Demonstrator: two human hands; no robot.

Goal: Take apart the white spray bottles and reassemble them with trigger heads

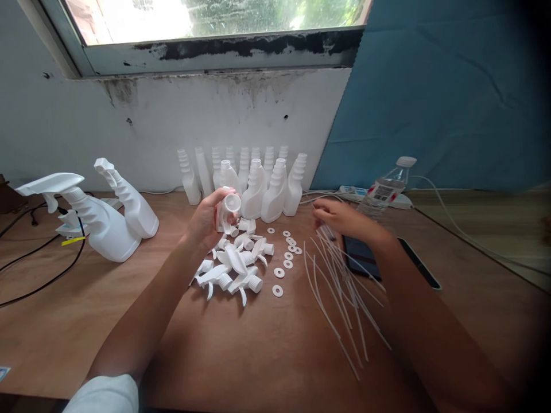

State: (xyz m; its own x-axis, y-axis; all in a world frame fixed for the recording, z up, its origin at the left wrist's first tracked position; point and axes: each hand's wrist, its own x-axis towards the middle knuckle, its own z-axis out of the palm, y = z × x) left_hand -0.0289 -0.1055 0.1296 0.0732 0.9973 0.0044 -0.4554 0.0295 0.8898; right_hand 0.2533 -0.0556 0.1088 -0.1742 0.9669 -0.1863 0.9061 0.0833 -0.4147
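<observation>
**Spray head in left hand; right hand at tubes**

Left fingers: clamped on the spray head, round opening toward the viewer, at 12 o'clock of the loose spray heads. Right fingers: drawn together at the tubes' 11 o'clock end; cannot tell whether they grip one. Washers lie on the worktop at 3 o'clock of the loose spray heads.
</observation>
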